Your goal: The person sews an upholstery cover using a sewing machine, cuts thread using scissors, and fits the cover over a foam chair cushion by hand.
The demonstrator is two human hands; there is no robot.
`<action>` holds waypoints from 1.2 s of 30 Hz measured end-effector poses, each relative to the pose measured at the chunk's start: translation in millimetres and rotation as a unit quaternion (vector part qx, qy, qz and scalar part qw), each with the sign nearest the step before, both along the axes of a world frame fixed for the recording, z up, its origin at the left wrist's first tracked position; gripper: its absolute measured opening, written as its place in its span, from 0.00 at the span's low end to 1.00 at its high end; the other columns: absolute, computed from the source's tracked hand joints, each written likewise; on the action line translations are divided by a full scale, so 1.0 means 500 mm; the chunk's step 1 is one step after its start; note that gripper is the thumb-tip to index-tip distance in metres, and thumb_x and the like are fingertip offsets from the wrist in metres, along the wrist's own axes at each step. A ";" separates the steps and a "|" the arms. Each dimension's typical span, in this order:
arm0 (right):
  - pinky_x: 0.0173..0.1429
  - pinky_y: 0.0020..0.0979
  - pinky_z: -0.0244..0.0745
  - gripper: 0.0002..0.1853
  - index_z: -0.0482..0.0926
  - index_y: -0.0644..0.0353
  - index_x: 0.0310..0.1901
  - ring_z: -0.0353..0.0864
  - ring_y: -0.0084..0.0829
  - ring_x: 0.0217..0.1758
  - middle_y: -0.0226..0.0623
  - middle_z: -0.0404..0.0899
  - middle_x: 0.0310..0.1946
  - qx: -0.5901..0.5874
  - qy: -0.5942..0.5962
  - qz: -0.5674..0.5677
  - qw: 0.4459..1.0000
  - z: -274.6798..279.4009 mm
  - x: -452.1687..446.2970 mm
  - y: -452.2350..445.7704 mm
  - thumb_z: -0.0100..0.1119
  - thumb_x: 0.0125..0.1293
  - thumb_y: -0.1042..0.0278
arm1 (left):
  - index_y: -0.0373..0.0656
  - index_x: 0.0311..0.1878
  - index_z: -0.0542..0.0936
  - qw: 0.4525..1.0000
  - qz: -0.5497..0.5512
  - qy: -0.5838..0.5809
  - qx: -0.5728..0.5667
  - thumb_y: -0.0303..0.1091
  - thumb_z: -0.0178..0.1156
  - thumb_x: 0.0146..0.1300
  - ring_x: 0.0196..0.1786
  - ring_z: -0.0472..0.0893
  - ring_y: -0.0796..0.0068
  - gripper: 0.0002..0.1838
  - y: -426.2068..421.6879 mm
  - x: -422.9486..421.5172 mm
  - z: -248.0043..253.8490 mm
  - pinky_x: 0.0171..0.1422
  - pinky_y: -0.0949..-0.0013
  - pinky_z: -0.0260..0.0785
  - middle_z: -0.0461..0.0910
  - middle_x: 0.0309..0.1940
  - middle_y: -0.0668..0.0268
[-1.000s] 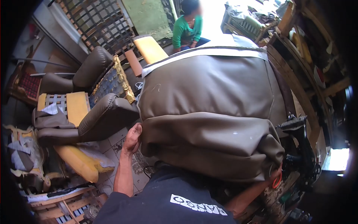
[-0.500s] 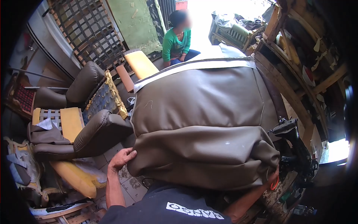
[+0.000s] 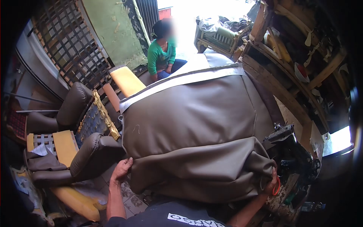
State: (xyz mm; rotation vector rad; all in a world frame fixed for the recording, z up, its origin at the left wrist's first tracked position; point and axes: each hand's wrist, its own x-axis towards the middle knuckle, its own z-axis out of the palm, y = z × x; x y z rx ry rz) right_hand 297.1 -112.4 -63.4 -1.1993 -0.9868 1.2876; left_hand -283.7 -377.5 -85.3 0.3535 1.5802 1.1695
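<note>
A large brown leather-like cover (image 3: 189, 121) spreads out in front of me, with a white strip (image 3: 181, 82) along its far edge and loose folds near my body. My left hand (image 3: 122, 168) is closed on the cover's left edge, thumb on top. At the lower right, my right hand (image 3: 271, 183) grips the bunched right edge; some of its fingers are hidden by the folds. A red band circles that wrist. Just beyond my right hand stands a black sewing machine (image 3: 291, 151).
A person in green (image 3: 162, 56) sits beyond the cover. Brown padded armchair parts (image 3: 89, 155) and a yellow cushion (image 3: 126, 81) are at the left. Wooden frames (image 3: 291, 83) stack up at the right. A webbed frame (image 3: 72, 41) leans at the back left.
The view has shifted, so the cover and person appear lower and further left. My right hand, earlier mostly hidden behind the folds, now shows at the cover's right edge.
</note>
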 end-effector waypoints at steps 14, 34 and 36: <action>0.80 0.38 0.52 0.45 0.52 0.64 0.80 0.62 0.38 0.78 0.45 0.59 0.77 -0.060 0.024 0.055 0.996 0.064 -0.227 -0.018 0.61 0.71 0.50 | 0.31 0.62 0.75 0.988 0.120 -0.099 -0.021 0.49 0.55 0.76 0.56 0.83 0.64 0.27 0.066 0.056 -0.082 0.62 0.61 0.74 0.83 0.52 0.54; 0.69 0.37 0.69 0.27 0.76 0.65 0.61 0.76 0.36 0.62 0.42 0.78 0.59 -0.019 -0.015 0.373 0.928 0.610 -0.780 0.388 0.62 0.70 0.52 | 0.35 0.65 0.75 0.951 0.222 -0.216 0.015 0.49 0.44 0.81 0.53 0.82 0.71 0.26 0.079 0.097 0.307 0.59 0.66 0.76 0.81 0.56 0.57; 0.69 0.37 0.69 0.28 0.76 0.65 0.61 0.76 0.36 0.62 0.43 0.78 0.59 0.009 -0.006 0.442 0.897 0.679 -0.956 0.393 0.62 0.70 0.50 | 0.36 0.67 0.73 0.981 0.054 -0.173 0.077 0.46 0.48 0.79 0.55 0.83 0.69 0.25 0.079 0.080 0.269 0.60 0.61 0.77 0.80 0.58 0.58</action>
